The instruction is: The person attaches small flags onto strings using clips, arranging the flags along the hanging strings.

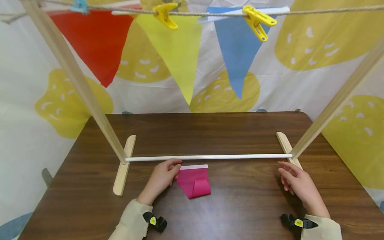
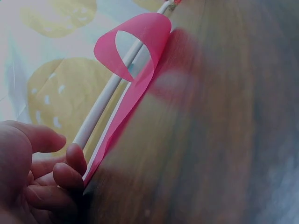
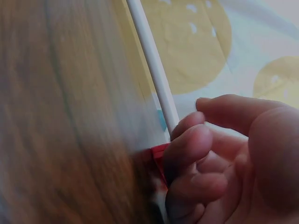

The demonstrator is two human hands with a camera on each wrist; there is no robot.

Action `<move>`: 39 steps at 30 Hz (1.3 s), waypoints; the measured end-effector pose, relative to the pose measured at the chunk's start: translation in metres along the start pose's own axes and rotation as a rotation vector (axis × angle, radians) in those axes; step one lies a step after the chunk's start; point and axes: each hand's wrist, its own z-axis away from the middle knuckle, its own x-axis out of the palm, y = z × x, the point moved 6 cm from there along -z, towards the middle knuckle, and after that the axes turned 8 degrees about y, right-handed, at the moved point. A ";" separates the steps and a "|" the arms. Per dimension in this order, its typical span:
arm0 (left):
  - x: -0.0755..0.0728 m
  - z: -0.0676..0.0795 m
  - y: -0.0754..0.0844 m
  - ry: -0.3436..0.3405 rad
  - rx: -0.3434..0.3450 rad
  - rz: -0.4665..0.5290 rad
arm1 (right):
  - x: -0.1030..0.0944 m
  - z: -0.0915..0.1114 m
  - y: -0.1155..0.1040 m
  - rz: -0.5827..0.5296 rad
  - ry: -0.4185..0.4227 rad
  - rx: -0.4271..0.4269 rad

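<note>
A pink paper pennant (image 1: 193, 181) with a white strip along its top edge lies on the table, its tip curled over. In the left wrist view the curl of the pink pennant (image 2: 135, 46) stands up as a loop. My left hand (image 1: 163, 178) is at the pennant's left side, fingers loosely bent right beside its edge, thumb and forefinger apart. Over the right of the table my right hand (image 1: 298, 183) hangs with loosely curled fingers, nothing between them. It is near the right foot (image 1: 285, 143) of the wooden stand.
A white rod (image 1: 210, 157) joins the stand's wooden posts. On the rope (image 1: 330, 10) above hang a red pennant (image 1: 96, 40), a yellow pennant (image 1: 177, 50) and a blue pennant (image 1: 237, 50), with yellow clothespins (image 1: 256, 22) and a blue clip (image 1: 80, 6). Behind is a patterned cloth (image 1: 264, 100).
</note>
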 end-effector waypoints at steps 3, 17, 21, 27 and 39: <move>-0.001 0.001 0.000 -0.012 -0.015 -0.011 | -0.001 0.001 0.003 -0.001 -0.009 0.015; -0.004 0.003 -0.002 -0.044 -0.030 -0.123 | 0.008 -0.001 0.004 -0.064 -0.038 -0.005; -0.004 0.003 0.000 -0.038 -0.017 -0.132 | 0.010 -0.002 0.003 -0.059 -0.032 -0.007; -0.005 0.003 0.002 -0.046 -0.006 -0.129 | 0.010 -0.002 0.004 -0.045 -0.041 0.016; -0.003 0.003 0.002 -0.053 0.033 -0.219 | 0.018 0.000 -0.002 -0.093 -0.105 0.014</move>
